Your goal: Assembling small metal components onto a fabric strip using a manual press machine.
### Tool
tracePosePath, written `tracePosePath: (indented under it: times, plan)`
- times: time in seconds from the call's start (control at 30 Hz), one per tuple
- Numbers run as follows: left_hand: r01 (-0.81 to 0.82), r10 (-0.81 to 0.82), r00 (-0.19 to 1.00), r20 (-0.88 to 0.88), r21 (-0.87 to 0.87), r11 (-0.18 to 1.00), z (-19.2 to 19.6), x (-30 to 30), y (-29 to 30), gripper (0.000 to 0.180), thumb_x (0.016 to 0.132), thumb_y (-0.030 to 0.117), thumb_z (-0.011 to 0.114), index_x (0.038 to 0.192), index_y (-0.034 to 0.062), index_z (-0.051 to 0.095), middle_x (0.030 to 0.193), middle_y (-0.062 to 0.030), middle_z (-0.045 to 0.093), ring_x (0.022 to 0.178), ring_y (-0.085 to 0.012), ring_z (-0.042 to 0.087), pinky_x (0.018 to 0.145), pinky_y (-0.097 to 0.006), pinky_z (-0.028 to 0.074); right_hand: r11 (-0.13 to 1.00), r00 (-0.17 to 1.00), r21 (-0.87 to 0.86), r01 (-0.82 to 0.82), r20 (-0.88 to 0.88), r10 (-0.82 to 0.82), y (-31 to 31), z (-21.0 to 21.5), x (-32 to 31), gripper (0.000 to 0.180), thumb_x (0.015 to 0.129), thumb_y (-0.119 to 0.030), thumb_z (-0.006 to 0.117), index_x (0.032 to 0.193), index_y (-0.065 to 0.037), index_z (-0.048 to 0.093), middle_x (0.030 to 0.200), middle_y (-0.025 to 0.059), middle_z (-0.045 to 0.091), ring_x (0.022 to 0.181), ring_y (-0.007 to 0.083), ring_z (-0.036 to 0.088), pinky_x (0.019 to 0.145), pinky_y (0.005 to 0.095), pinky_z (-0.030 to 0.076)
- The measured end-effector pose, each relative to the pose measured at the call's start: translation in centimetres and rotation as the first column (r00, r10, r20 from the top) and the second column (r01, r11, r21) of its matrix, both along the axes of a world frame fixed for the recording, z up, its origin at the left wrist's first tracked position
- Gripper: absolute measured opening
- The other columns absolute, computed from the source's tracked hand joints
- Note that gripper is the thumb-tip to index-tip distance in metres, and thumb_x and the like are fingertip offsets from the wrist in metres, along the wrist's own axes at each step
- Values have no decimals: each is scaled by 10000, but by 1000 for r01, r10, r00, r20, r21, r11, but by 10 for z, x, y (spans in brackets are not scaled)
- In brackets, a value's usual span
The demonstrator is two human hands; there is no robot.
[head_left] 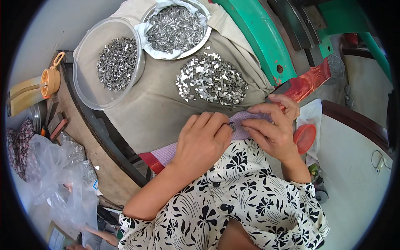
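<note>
My left hand (204, 139) is closed, its fingers curled and pressed together at the edge of a lilac checked cloth (166, 153). A small dark metal piece (232, 126) shows at its fingertips. Close to its right, my right hand (275, 127) has its thumb and index finger bent together in a pinch over the same cloth; anything between them is too small to make out. Just beyond both hands, a loose pile of small flat silvery metal pieces (212, 79) lies on a grey-brown cloth (154, 108).
A clear plastic tub (83, 79) holds small metal parts. Beside it, a white bowl (207, 38) lined with plastic holds slim metal pieces. A green machine frame (254, 37) borders the right. Orange strainer (51, 81), plastic bags (62, 179) and another person's arm (102, 236) are at left.
</note>
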State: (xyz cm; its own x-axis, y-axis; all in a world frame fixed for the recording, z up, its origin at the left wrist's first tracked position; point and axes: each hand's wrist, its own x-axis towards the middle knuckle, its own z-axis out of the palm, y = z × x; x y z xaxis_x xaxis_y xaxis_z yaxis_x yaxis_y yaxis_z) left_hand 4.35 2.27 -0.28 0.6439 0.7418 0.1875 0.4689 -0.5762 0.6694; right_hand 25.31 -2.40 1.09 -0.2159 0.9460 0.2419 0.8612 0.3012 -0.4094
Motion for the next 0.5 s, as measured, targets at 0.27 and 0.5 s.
tracePosePath:
  times: [0.27,0.5]
  plan:
    - [-8,7,1000,-29,-44,999,3,-5,-2,221,722,91,772,904,73,648,976,-46,621,863,-257,595,730,-376,462,998,998,-37,-42,-58,40,-2,-7,-8,154,675,-262,819,813,-220,764,1076,-70,673,1188,262,483,983,462,260]
    - [-102,96,994,-52,-130,986,13,-48,-7,369,727,120,794,1051,61,628,1077,-83,597,950,-297,588,789,-403,461,990,984,-31,-136,113,138,5,-2,-19,154,692,-286,803,828,-239,748,1123,-94,656,1224,243,462,1021,483,240]
